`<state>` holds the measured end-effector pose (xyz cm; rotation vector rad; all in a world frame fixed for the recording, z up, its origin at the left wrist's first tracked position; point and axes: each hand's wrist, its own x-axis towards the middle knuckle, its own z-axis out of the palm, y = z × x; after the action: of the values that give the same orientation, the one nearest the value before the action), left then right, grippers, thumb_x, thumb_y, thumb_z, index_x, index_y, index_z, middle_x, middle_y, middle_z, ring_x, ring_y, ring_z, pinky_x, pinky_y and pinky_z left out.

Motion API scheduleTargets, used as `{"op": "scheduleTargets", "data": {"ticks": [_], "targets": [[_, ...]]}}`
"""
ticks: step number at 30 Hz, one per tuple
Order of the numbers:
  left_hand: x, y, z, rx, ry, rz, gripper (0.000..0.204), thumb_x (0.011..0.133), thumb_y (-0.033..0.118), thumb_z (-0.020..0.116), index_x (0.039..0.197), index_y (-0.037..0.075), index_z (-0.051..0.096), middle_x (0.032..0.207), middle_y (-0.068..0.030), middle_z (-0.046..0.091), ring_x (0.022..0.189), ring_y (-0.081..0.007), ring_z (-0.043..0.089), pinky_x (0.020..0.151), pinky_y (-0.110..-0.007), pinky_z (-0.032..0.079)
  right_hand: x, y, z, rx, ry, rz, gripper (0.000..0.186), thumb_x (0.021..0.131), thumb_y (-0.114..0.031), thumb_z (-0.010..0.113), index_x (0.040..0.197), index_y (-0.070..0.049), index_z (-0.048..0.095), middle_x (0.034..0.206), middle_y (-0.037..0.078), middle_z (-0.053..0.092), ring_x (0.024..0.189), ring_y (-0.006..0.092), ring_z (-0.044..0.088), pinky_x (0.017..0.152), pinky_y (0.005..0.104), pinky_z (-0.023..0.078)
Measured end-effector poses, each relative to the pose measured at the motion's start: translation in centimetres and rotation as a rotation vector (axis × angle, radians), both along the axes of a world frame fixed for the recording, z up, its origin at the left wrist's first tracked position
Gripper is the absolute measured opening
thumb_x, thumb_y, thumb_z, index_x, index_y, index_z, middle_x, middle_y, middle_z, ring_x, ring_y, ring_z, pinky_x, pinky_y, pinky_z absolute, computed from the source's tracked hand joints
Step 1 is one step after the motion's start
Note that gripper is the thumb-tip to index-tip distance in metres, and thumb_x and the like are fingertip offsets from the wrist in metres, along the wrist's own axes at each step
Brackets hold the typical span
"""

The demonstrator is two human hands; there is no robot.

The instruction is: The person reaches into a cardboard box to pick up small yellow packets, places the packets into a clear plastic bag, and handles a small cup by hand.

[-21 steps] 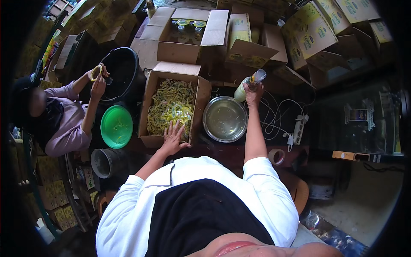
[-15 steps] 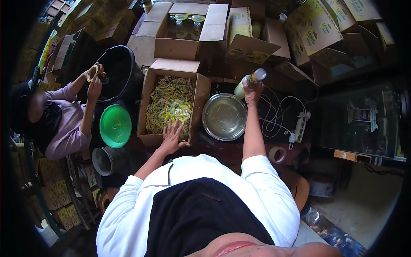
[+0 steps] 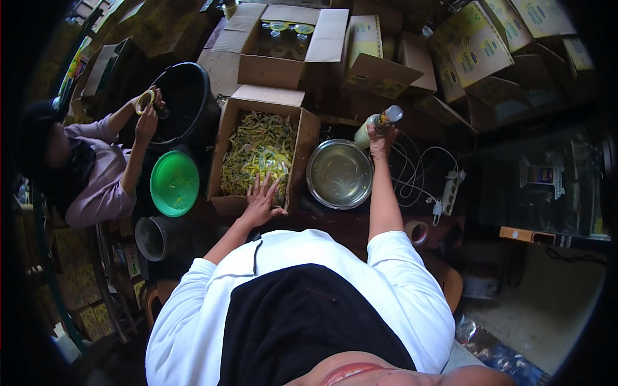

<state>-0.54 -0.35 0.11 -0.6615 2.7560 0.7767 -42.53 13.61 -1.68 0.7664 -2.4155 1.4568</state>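
Observation:
My left hand (image 3: 262,201) rests with fingers spread on yellow shreds (image 3: 251,145) at the near end of an open cardboard box (image 3: 305,145). My right hand (image 3: 381,143) grips a bottle (image 3: 365,132) with pale greenish contents, held tilted just beyond the right rim of a steel bowl (image 3: 314,157) of liquid with small shreds in it. The bottle's upper part is clear, with a label or coloured band partly under my fingers.
A co-worker (image 3: 96,170) at left holds a yellow ring-like item (image 3: 143,101) over a black tub (image 3: 205,87). A green basin (image 3: 172,177), grey bucket (image 3: 151,238), box of jars (image 3: 267,71), other cartons (image 3: 470,45), tape roll (image 3: 417,231) and power strip (image 3: 450,193) with cables surround me.
Very little differs: the view has shifted slightly, and the co-worker's hands have moved a little. My hands keep their places on the shreds and around the bottle.

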Motion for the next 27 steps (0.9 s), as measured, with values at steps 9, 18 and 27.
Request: {"op": "scheduleTargets", "data": {"ticks": [9,18,27], "targets": [[0.8,0.7,-0.4,-0.032,0.043,0.034,0.103,0.076,0.066,0.066,0.156,0.025,0.014,0.163,-0.0108,-0.003,0.148,-0.0389,-0.009,0.114,-0.060,0.007,5.7,0.1,2.7,0.050,0.341,-0.270,0.070,0.071,-0.030,0.083,0.124,-0.002,0.046,0.117,0.019,0.052,0.104,0.0388,0.051,0.090,0.0509,0.040],[0.6,0.3,-1.3,-0.047,0.087,0.015,0.100,0.079,0.062,0.064,0.156,0.021,0.015,0.163,-0.0094,-0.001,0.149,-0.0346,-0.011,0.115,-0.059,0.006,17.1,4.5,-3.8,0.804,-0.094,0.217,0.048,0.075,-0.015,0.075,0.121,-0.014,0.060,0.124,0.010,0.051,0.114,0.0308,0.052,0.095,0.0490,0.042],[0.8,0.6,-1.2,-0.062,0.127,0.028,0.097,0.080,0.060,0.065,0.155,0.023,0.016,0.163,-0.0066,-0.001,0.149,-0.0319,-0.010,0.115,-0.061,0.006,19.5,5.4,1.7,0.624,-0.064,0.292,0.025,0.079,-0.012,0.070,0.104,-0.011,0.066,0.106,0.009,0.060,0.103,0.0287,0.056,0.093,0.0438,0.041]]}}
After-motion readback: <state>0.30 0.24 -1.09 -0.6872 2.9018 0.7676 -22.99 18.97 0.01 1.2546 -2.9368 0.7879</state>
